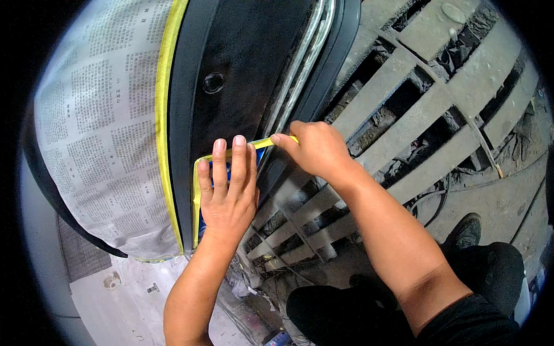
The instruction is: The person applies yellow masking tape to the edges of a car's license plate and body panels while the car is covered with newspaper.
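Observation:
My left hand (pixel 229 190) lies flat on the lower end of a glossy dark panel (pixel 246 73), fingers slightly apart. Beneath it a blue sheet (pixel 261 156) shows in small patches; most of it is hidden. Yellow masking tape (pixel 263 142) edges this sheet along its top and left side. The tape's right end is pinched between thumb and fingers of my right hand (pixel 318 149), beside the panel's bright metal trim (pixel 301 65). To the left, printed newspaper (pixel 108 129) covers a curved surface, its edge taped down with another yellow strip (pixel 162 108).
A black rubber-like border (pixel 337 56) runs along the panel's right side. Below lies a slatted floor grate (pixel 402 116) with dark gaps and debris. A thin cable (pixel 443 199) curls near my shoe (pixel 466 229). A pale, stained board (pixel 130 298) lies at lower left.

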`<state>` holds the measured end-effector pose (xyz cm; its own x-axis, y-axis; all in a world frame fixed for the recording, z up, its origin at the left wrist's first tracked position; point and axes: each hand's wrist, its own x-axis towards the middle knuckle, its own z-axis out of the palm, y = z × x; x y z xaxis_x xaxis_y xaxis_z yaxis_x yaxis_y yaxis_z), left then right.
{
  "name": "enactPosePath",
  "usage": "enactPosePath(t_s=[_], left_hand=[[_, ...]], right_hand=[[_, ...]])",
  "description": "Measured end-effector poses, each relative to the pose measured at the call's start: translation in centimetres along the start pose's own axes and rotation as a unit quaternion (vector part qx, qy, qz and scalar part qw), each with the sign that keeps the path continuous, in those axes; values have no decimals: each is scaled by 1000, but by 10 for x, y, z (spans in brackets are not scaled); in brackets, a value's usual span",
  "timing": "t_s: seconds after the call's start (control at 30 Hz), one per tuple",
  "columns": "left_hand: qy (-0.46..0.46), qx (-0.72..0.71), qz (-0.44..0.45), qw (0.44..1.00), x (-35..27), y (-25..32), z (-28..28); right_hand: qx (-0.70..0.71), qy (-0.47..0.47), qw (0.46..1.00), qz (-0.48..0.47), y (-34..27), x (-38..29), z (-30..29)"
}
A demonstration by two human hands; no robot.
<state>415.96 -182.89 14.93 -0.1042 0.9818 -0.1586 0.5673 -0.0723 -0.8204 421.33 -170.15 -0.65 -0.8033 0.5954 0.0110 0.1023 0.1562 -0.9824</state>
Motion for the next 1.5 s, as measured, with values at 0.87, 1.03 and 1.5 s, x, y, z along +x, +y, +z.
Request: enactPosePath(t_s=[0.87, 1.03, 1.5], left_hand=[[-27, -1, 33, 999, -21, -5, 0], [-56, 0, 44, 997, -21, -1, 1], [-81, 14, 47, 996, -21, -3, 0]], right_hand=[[9, -13, 1000, 14, -1, -4, -5], [4, 0, 1000, -2, 4, -8, -6], [45, 26, 998, -31, 11, -19, -3]])
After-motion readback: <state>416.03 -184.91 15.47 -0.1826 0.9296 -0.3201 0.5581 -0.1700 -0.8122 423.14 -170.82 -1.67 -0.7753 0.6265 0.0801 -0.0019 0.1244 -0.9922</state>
